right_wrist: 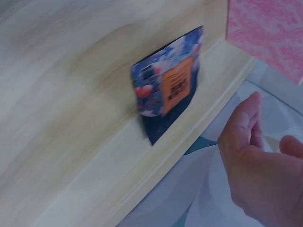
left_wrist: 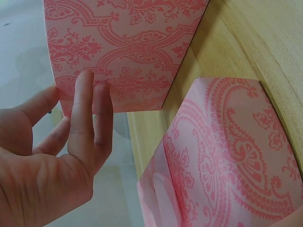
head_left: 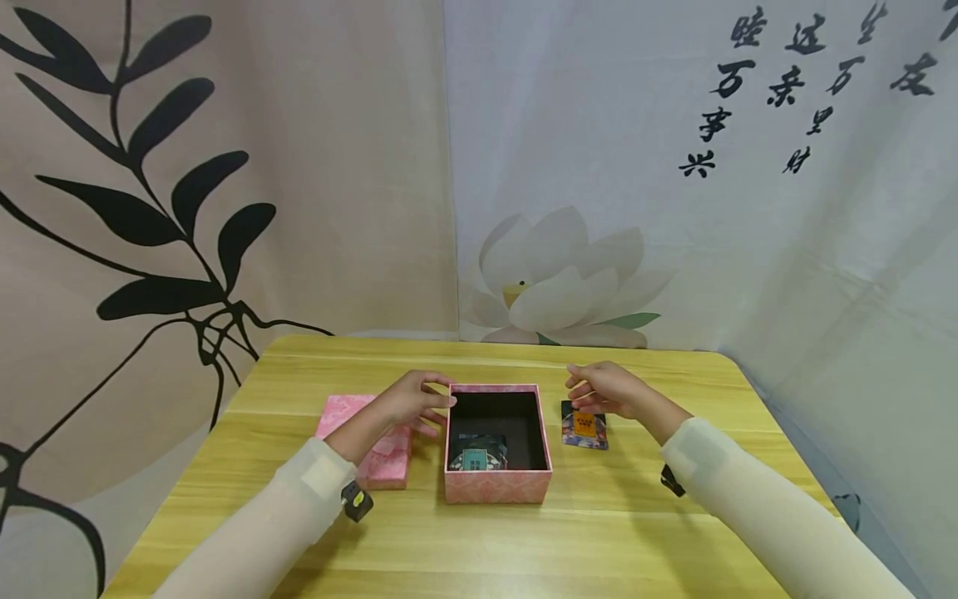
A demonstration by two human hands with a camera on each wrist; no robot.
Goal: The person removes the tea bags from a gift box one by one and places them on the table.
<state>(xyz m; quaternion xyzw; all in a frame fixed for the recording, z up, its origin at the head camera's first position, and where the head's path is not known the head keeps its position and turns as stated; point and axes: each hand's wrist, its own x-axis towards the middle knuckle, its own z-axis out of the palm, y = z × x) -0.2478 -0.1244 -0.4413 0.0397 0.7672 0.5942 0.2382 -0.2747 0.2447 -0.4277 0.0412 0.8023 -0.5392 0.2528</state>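
Note:
A pink patterned box (head_left: 497, 488) with a dark inside stands uncovered on the table. Inside, near its front wall, lies a dark sachet with a teal label (head_left: 476, 458). My left hand (head_left: 410, 399) is at the box's left side, fingers extended; in the left wrist view its fingertips touch the patterned wall (left_wrist: 128, 42). To the right of the box lies a dark, colourful sachet with an orange label (head_left: 584, 426). Over that sachet's far end hovers my right hand (head_left: 608, 388), fingers loosely bent around nothing; the right wrist view shows it apart from the sachet (right_wrist: 173, 85).
The pink box lid (head_left: 385, 476) lies left of the box, partly under my left forearm. A wooden-topped table (head_left: 494, 549) carries everything. Behind it hangs a cloth backdrop (head_left: 359, 166) with printed leaves, a lotus and writing.

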